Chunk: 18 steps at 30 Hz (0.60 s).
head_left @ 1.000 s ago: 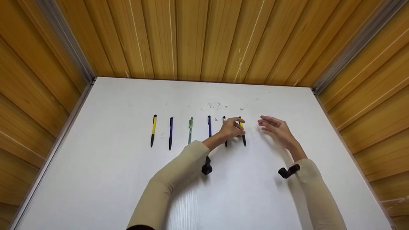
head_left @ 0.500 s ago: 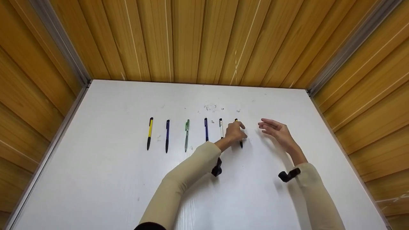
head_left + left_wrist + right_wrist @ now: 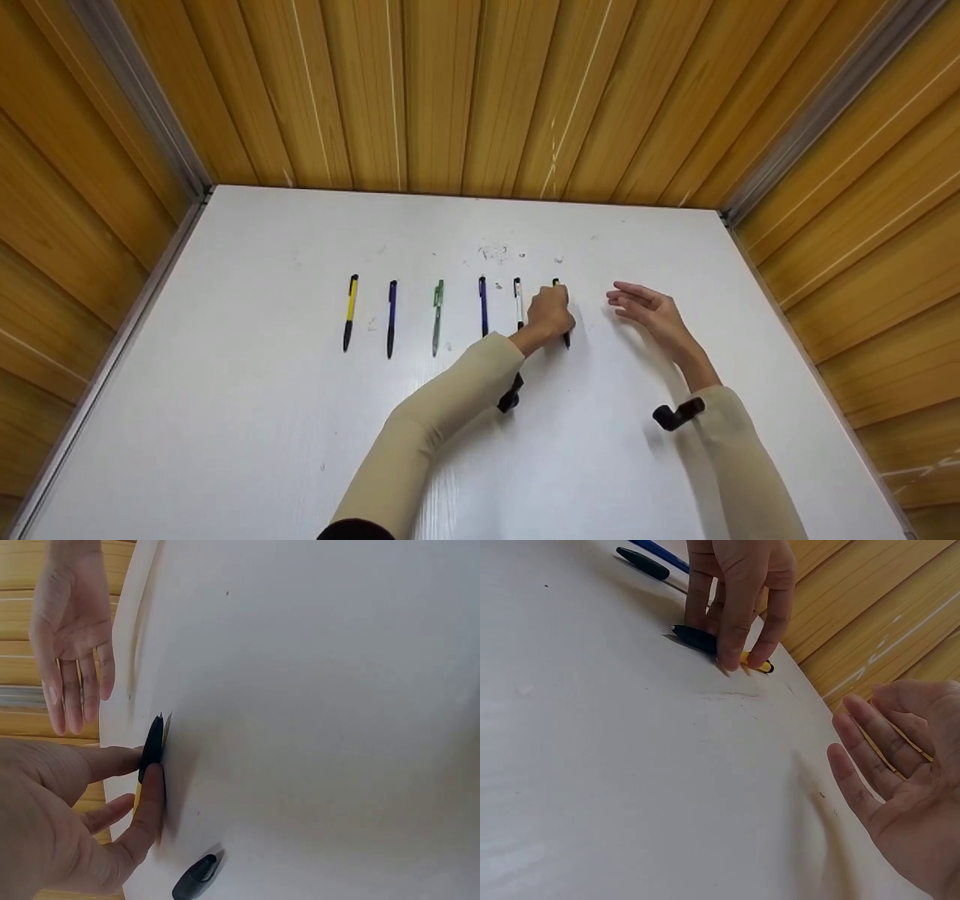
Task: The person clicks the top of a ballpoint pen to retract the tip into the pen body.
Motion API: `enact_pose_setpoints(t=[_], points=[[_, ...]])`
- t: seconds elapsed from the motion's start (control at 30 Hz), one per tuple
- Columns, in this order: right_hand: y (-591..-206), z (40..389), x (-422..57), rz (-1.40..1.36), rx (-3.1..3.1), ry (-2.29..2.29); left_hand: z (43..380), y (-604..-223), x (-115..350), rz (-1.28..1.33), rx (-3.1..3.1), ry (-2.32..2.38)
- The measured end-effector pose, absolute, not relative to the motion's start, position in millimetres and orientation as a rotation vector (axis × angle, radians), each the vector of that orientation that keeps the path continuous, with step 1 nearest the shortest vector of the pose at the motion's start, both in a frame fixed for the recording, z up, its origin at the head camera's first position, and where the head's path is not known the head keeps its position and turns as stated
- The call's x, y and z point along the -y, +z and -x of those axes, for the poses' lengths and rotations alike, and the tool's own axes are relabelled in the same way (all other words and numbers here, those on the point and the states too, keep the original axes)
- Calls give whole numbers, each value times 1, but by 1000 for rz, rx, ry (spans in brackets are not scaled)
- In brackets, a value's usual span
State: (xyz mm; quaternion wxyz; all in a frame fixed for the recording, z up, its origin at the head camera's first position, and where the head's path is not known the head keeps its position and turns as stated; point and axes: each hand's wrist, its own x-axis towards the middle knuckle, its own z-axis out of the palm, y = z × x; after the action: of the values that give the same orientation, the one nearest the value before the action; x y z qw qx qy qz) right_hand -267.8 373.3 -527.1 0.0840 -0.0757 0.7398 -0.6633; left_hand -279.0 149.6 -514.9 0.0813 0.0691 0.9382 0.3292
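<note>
My left hand pinches a yellow ballpoint pen with a black grip, the rightmost of a row on the white table. In the left wrist view, thumb and fingers lie on either side of the pen's black grip; part of its yellow barrel is hidden behind them. The pen lies at or very near the table surface, tip toward me. To its right, my right hand hovers with fingers extended and holds nothing. Just left of the gripped pen lies a white pen with black ends, partly covered by the left hand.
Farther left in the row are a blue pen, a clear green pen, another blue pen and a yellow-black pen. Wood-patterned walls stand around the back and sides of the table.
My left hand has moved slightly right and its fingers have closed on the yellow pen. The head view shifted a little. My right hand stays almost where it was.
</note>
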Motion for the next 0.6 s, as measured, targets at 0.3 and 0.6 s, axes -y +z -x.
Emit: enact_pose_setpoints(t=[0.3, 0.6], points=[[-528, 269, -369, 198, -2167, -2007, 277, -510, -138, -159, -2709, 1210], [-530, 270, -367, 193, -2190, -1969, 277, -510, -119, -107, -2232, 1839]])
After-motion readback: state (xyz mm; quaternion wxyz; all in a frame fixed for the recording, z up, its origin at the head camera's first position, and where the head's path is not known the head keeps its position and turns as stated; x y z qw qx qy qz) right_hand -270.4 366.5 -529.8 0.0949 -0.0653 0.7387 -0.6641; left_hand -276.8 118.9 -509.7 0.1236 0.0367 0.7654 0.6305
